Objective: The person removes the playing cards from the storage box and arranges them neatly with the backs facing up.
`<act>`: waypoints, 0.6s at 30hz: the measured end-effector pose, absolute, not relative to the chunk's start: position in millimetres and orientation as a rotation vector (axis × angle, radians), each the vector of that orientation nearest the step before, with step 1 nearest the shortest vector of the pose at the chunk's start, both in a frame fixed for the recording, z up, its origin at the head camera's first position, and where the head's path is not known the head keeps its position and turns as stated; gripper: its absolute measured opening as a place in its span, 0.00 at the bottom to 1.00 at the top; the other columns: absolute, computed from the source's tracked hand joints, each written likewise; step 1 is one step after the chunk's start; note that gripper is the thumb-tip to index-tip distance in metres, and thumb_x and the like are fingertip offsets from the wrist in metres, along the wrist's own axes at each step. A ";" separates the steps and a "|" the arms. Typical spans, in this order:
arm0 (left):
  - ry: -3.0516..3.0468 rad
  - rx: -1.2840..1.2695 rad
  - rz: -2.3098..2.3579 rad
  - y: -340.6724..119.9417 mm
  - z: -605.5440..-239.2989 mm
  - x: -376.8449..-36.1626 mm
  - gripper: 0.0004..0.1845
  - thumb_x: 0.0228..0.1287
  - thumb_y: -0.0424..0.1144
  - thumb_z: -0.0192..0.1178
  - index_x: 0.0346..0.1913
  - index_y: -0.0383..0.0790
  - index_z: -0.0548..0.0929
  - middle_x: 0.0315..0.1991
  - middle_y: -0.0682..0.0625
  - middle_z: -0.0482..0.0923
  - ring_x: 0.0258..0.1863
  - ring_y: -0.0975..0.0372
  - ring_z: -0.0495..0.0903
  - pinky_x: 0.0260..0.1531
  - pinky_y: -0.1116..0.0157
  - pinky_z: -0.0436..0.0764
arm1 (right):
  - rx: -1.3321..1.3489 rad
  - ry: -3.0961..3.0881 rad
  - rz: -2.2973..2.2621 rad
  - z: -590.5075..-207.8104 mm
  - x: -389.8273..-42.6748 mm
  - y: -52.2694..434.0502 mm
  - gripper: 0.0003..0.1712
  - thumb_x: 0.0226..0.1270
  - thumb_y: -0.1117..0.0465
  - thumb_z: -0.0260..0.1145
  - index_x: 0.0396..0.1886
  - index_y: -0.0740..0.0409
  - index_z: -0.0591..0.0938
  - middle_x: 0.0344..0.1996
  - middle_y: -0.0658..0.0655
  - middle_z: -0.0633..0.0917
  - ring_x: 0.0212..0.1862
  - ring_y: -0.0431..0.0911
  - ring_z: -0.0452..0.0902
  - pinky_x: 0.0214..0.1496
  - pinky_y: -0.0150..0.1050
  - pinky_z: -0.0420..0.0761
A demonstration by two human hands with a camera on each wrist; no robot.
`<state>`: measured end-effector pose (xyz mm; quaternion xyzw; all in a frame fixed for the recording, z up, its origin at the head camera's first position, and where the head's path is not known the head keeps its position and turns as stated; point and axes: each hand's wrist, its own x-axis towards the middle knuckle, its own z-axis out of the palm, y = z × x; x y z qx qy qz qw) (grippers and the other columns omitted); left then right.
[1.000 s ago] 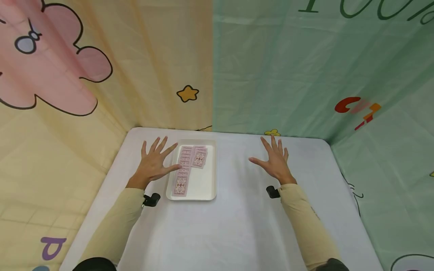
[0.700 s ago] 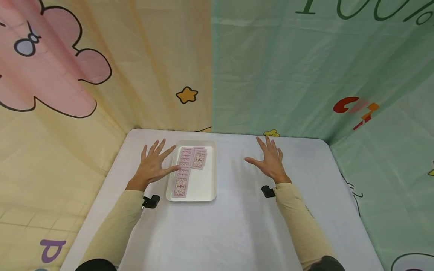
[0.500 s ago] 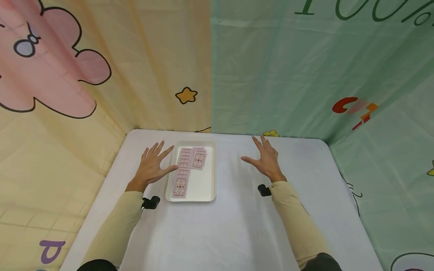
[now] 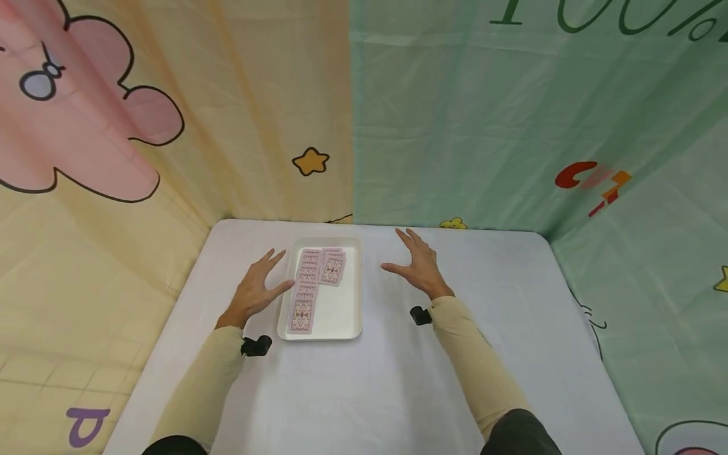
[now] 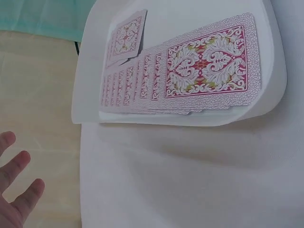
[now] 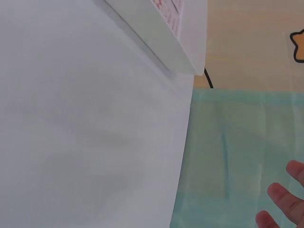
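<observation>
We're poising left hand [image 4: 250, 294] and right hand [image 4: 423, 266] either side of tray [image 4: 339, 319], fingers [image 6: 284, 197] spread, gripping nothing; by bumping tray, we could be shifting overlapping cards [image 4: 301, 315].

Soft, diffuse light, faint blurry shadows across the white table [image 4: 352, 392], greyer, dimmer wrist views

Tray [image 4: 339, 313] smooth plastic; cards [image 4: 307, 291] smooth paper; table cover [image 4: 352, 392] matt cloth; curtains [image 4: 455, 126] creased cloth

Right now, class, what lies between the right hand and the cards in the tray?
In the head view, from the right hand to the cards: white tabletop, then the tray, its right rim and a bare strip of floor. Nothing else shows.
</observation>
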<state>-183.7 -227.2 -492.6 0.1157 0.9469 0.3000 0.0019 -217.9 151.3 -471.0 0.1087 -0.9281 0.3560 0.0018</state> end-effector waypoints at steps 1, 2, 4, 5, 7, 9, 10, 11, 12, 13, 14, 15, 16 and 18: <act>2.949 0.356 0.979 -227.0 -495.9 -183.3 0.44 0.62 0.61 0.58 0.75 0.44 0.57 0.74 0.35 0.49 0.71 0.37 0.50 0.63 0.32 0.53 | 0.350 -2.914 1.129 -472.8 -218.4 148.1 0.54 0.54 0.40 0.72 0.76 0.50 0.57 0.75 0.62 0.55 0.74 0.61 0.49 0.70 0.65 0.48; 2.926 0.342 1.019 -226.7 -499.1 -182.3 0.43 0.63 0.58 0.59 0.75 0.43 0.57 0.74 0.34 0.49 0.71 0.37 0.50 0.64 0.33 0.52 | 0.357 -2.914 1.148 -474.2 -218.4 144.7 0.54 0.54 0.40 0.72 0.76 0.50 0.58 0.75 0.62 0.55 0.74 0.60 0.49 0.70 0.64 0.47; 2.883 0.302 1.092 -226.0 -506.2 -181.0 0.43 0.63 0.53 0.61 0.75 0.40 0.56 0.74 0.34 0.49 0.72 0.38 0.49 0.66 0.36 0.52 | 0.371 -2.923 1.180 -476.9 -218.8 137.8 0.53 0.55 0.42 0.73 0.76 0.50 0.58 0.75 0.61 0.55 0.74 0.60 0.49 0.71 0.64 0.47; 2.859 0.277 1.121 -225.8 -510.0 -180.7 0.43 0.64 0.51 0.62 0.75 0.39 0.55 0.74 0.34 0.49 0.72 0.38 0.49 0.67 0.38 0.53 | 0.377 -2.929 1.201 -477.9 -219.2 134.5 0.52 0.56 0.43 0.73 0.76 0.49 0.58 0.75 0.61 0.55 0.74 0.60 0.49 0.71 0.64 0.46; 2.811 0.227 1.187 -225.1 -517.4 -179.8 0.42 0.64 0.46 0.63 0.75 0.38 0.54 0.75 0.34 0.48 0.71 0.39 0.51 0.67 0.41 0.57 | 0.390 -2.944 1.221 -480.2 -219.6 127.9 0.51 0.57 0.45 0.73 0.76 0.49 0.59 0.74 0.61 0.56 0.74 0.59 0.49 0.72 0.65 0.46; 2.778 0.173 1.239 -224.5 -524.1 -179.2 0.42 0.64 0.44 0.64 0.75 0.38 0.54 0.74 0.35 0.49 0.70 0.40 0.56 0.65 0.44 0.63 | 0.406 -2.951 1.226 -482.1 -219.9 122.0 0.48 0.58 0.48 0.73 0.75 0.50 0.60 0.74 0.61 0.57 0.74 0.59 0.50 0.72 0.64 0.48; 2.762 0.148 1.267 -224.1 -527.1 -179.0 0.42 0.64 0.44 0.64 0.75 0.39 0.53 0.74 0.36 0.50 0.69 0.40 0.59 0.64 0.45 0.66 | 0.416 -2.946 1.229 -482.8 -219.8 119.3 0.47 0.58 0.50 0.73 0.75 0.50 0.61 0.74 0.61 0.58 0.74 0.58 0.51 0.72 0.64 0.49; 2.746 0.120 1.292 -223.7 -529.6 -178.5 0.42 0.64 0.44 0.64 0.75 0.39 0.53 0.74 0.36 0.51 0.67 0.41 0.61 0.63 0.46 0.68 | 0.427 -2.937 1.232 -483.9 -220.1 116.6 0.46 0.58 0.53 0.73 0.74 0.50 0.62 0.73 0.61 0.59 0.73 0.58 0.52 0.72 0.63 0.51; 2.731 0.096 1.319 -223.2 -531.8 -178.0 0.42 0.65 0.44 0.63 0.75 0.40 0.53 0.73 0.36 0.52 0.65 0.41 0.63 0.61 0.46 0.70 | 0.439 -2.934 1.218 -485.2 -220.3 114.1 0.45 0.58 0.54 0.73 0.74 0.51 0.63 0.73 0.61 0.61 0.73 0.57 0.53 0.72 0.62 0.53; 2.716 0.065 1.343 -222.9 -533.8 -177.3 0.42 0.65 0.44 0.63 0.76 0.41 0.53 0.73 0.36 0.53 0.64 0.40 0.65 0.60 0.46 0.71 | 0.449 -2.928 1.222 -486.5 -220.3 111.5 0.44 0.58 0.56 0.74 0.73 0.51 0.64 0.72 0.61 0.62 0.72 0.57 0.55 0.72 0.61 0.55; 2.705 0.036 1.357 -222.8 -535.8 -176.8 0.42 0.65 0.45 0.63 0.76 0.41 0.53 0.72 0.35 0.54 0.63 0.40 0.67 0.59 0.46 0.72 | 0.459 -2.925 1.222 -487.7 -220.2 108.9 0.44 0.58 0.57 0.74 0.73 0.51 0.65 0.71 0.60 0.63 0.72 0.56 0.56 0.72 0.59 0.56; 2.696 0.006 1.370 -222.8 -537.5 -175.9 0.42 0.65 0.44 0.63 0.76 0.42 0.53 0.72 0.35 0.55 0.62 0.40 0.68 0.58 0.46 0.73 | 0.478 -2.920 1.228 -489.0 -220.1 106.1 0.43 0.58 0.58 0.74 0.72 0.52 0.65 0.71 0.60 0.64 0.72 0.56 0.57 0.72 0.57 0.58; 2.685 -0.019 1.384 -223.0 -539.0 -175.1 0.42 0.65 0.44 0.63 0.76 0.42 0.54 0.72 0.35 0.55 0.61 0.39 0.69 0.58 0.46 0.73 | 0.501 -2.916 1.236 -490.4 -219.9 103.3 0.43 0.58 0.58 0.73 0.72 0.53 0.66 0.70 0.60 0.65 0.71 0.56 0.58 0.72 0.56 0.59; 2.676 -0.053 1.408 -223.4 -541.8 -173.8 0.41 0.65 0.43 0.63 0.75 0.41 0.55 0.71 0.35 0.56 0.61 0.39 0.69 0.58 0.46 0.73 | 0.542 -2.915 1.257 -492.7 -219.5 97.6 0.42 0.58 0.59 0.73 0.72 0.54 0.66 0.70 0.60 0.66 0.71 0.55 0.59 0.72 0.53 0.60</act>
